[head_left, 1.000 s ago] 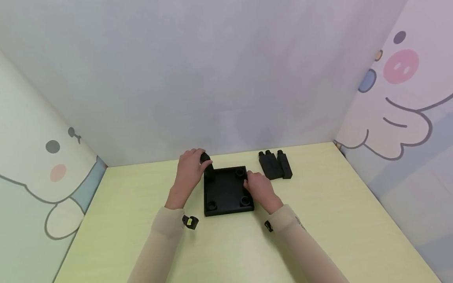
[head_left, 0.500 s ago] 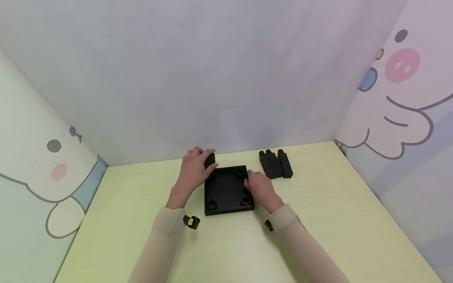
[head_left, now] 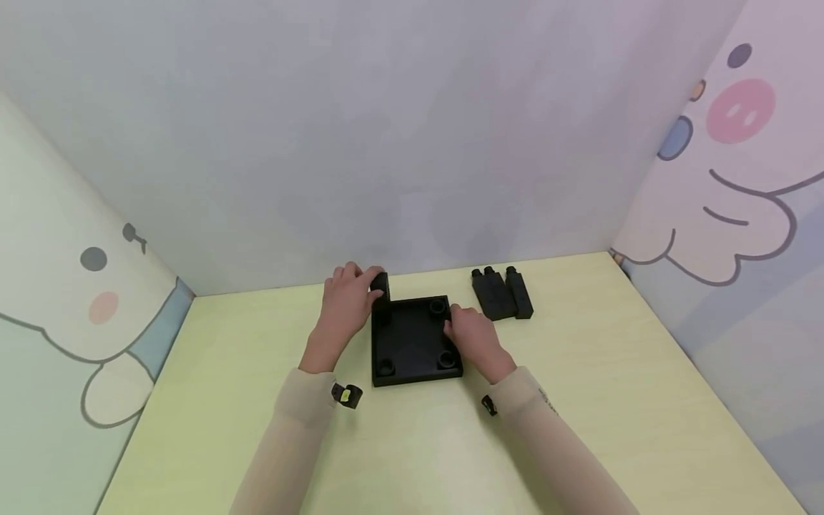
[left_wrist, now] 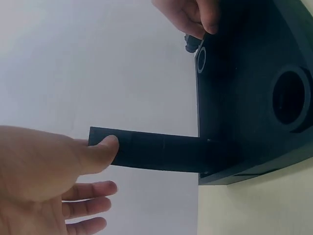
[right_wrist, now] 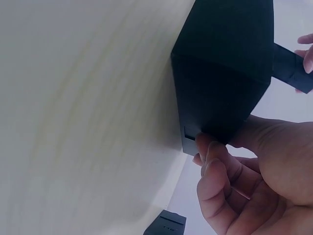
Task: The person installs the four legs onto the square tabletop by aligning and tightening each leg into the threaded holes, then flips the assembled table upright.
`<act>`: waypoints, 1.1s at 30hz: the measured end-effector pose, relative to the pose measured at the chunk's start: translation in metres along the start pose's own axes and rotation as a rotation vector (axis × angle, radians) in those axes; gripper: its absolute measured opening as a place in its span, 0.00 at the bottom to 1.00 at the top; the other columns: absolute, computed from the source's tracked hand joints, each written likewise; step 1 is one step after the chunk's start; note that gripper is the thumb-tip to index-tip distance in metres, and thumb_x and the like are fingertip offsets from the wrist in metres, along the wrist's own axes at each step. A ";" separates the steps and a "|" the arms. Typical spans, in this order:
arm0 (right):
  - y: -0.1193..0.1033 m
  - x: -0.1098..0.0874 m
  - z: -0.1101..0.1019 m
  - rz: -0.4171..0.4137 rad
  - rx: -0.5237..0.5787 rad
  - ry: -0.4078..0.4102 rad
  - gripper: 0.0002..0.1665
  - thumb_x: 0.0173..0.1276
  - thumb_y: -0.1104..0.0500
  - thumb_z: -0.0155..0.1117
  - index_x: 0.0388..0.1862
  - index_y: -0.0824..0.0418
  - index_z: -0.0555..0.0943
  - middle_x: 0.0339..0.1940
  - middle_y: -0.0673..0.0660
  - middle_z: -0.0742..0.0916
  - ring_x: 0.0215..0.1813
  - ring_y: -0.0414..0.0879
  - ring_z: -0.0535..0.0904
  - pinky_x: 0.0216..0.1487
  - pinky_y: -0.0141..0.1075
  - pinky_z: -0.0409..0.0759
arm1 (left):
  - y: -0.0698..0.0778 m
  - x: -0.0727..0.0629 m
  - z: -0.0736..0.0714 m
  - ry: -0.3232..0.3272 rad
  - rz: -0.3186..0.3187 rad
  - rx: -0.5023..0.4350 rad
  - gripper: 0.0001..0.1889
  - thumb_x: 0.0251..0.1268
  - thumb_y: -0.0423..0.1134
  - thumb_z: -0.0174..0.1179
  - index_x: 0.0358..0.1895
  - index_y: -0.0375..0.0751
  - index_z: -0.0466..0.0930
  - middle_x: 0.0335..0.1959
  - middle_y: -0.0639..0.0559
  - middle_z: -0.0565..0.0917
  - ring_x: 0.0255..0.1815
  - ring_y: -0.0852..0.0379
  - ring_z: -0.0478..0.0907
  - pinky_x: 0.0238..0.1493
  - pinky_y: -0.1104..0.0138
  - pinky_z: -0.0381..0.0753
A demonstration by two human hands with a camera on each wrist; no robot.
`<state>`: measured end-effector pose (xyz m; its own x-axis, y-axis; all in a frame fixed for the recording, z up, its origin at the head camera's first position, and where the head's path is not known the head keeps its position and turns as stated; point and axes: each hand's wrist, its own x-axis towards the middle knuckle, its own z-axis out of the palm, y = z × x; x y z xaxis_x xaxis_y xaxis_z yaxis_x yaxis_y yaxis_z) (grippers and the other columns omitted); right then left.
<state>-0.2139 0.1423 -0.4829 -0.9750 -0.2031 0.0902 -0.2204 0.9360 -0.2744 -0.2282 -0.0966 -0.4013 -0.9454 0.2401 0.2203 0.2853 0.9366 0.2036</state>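
Observation:
A black square tray-like panel (head_left: 415, 337) lies on the table with its raised rim up and a round socket near each corner. At its far left corner stands a black block-shaped leg (left_wrist: 159, 151), its lower end at the socket there. My left hand (head_left: 341, 304) pinches the upper end of this leg, thumb on the near face, several fingers spread free below in the left wrist view. My right hand (head_left: 475, 335) grips the panel's right rim, thumb inside and curled fingers against the outer wall (right_wrist: 215, 98). How deep the leg sits in the socket is hidden.
Several loose black legs (head_left: 494, 295) with knobbed ends lie side by side on the pale table (head_left: 579, 400), right of the panel near the back wall (head_left: 412, 143). Printed cartoon walls (head_left: 727, 179) stand left and right.
My left fingers have shifted their hold round the top of the leg, and the leg stands more upright than a second ago. My right hand and the panel stay in place.

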 end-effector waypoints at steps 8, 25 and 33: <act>0.001 -0.001 0.000 0.002 0.002 -0.012 0.11 0.75 0.58 0.61 0.36 0.65 0.77 0.21 0.59 0.81 0.19 0.48 0.74 0.20 0.39 0.72 | -0.001 -0.002 0.005 0.001 0.053 0.013 0.28 0.73 0.47 0.62 0.74 0.55 0.70 0.55 0.37 0.77 0.52 0.39 0.73 0.46 0.51 0.72; -0.003 -0.002 0.002 -0.013 0.012 -0.002 0.10 0.74 0.59 0.61 0.35 0.65 0.77 0.19 0.58 0.79 0.17 0.46 0.72 0.20 0.37 0.69 | -0.006 -0.001 0.008 0.052 0.029 -0.048 0.20 0.71 0.49 0.63 0.63 0.49 0.79 0.56 0.39 0.80 0.56 0.37 0.75 0.54 0.45 0.75; 0.000 -0.001 0.001 -0.006 0.004 -0.009 0.11 0.75 0.58 0.61 0.35 0.65 0.77 0.20 0.59 0.80 0.18 0.48 0.73 0.20 0.39 0.71 | -0.009 -0.002 -0.001 -0.096 0.097 -0.093 0.26 0.75 0.46 0.60 0.73 0.54 0.70 0.75 0.33 0.66 0.76 0.32 0.63 0.67 0.37 0.69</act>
<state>-0.2126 0.1417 -0.4843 -0.9740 -0.2110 0.0830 -0.2259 0.9337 -0.2777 -0.2284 -0.1056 -0.4032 -0.9221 0.3558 0.1523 0.3853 0.8811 0.2742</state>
